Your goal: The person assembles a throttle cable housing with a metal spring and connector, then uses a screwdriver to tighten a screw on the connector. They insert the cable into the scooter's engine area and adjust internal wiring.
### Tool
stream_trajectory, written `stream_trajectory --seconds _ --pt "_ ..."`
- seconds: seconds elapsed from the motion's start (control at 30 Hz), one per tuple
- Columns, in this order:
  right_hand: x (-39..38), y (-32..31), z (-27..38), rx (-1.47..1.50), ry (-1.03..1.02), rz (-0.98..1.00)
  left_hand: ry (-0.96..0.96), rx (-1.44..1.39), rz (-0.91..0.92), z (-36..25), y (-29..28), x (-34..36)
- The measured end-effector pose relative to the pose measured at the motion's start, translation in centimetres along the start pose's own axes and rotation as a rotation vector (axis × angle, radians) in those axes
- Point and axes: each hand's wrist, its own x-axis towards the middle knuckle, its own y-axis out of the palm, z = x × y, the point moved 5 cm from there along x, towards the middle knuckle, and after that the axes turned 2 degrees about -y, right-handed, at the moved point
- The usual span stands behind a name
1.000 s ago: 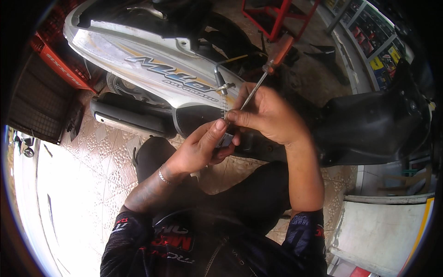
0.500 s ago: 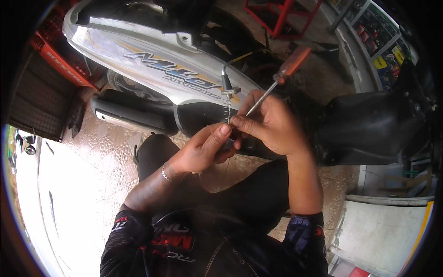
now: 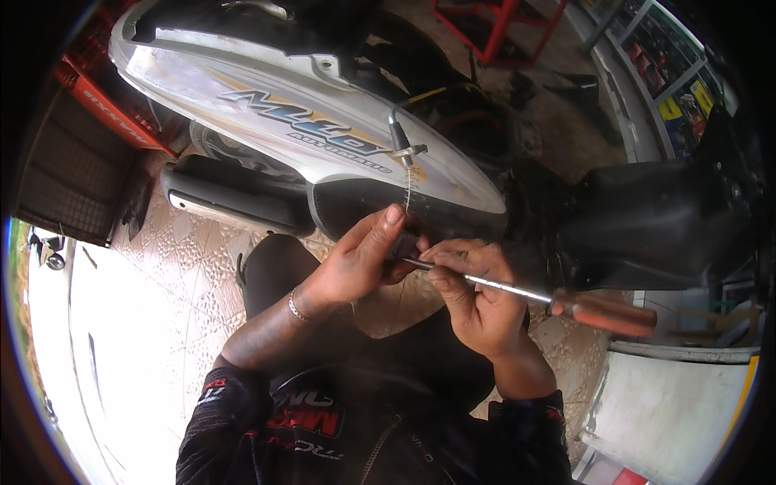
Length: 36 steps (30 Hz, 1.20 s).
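While the view runs left to right, first comes a dark ribbed mat w/ a red crate just behind it, at the far left on the tiled floor. Next, a silver-white scooter body panel lies across the top, w/ a black & chrome muffler below it. From the panel's right part a cable end w/ metal fitting sticks up, & a thin spring-like wire hangs down from it toward the hands.

Left hand, bracelet on wrist, is at centre: fingers curled closed, pinching smth small & dark at the wire's lower end – can't tell exactly what; index fingertip sits just beside the wire. Right hand touches the left one; its fingers are closed around the metal shank of a screwdriver. Tip of the tool meets the left hand's fingers, shank runs right & slightly down, orange-red handle sticks out free, well past the palm.

Below both hands: person's dark trousers & black sleeves w/ red print. Further right, a black scooter seat, a white bin at lower right, shelves w/ coloured packs top right, red metal stand at top
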Motion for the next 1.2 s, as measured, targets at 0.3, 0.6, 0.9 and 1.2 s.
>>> stream_trajectory --seconds 0.3,0.6,0.9,1.2 --pt "-0.2 1.0 0.1 -0.211 -0.091 -0.018 -0.018 -0.006 -0.021 -0.4 0.0 -0.5" --pt "-0.6 0.8 -0.7 -0.216 -0.073 -0.016 0.007 0.072 0.008 0.4 -0.3 -0.1" --pt "-0.2 1.0 -1.4 -0.251 -0.167 0.024 0.031 0.061 -0.038 1.1 -0.8 0.2" --pt "-1.1 1.9 -1.4 -0.314 -0.394 0.071 0.054 0.000 -0.026 1.1 -1.0 0.3"
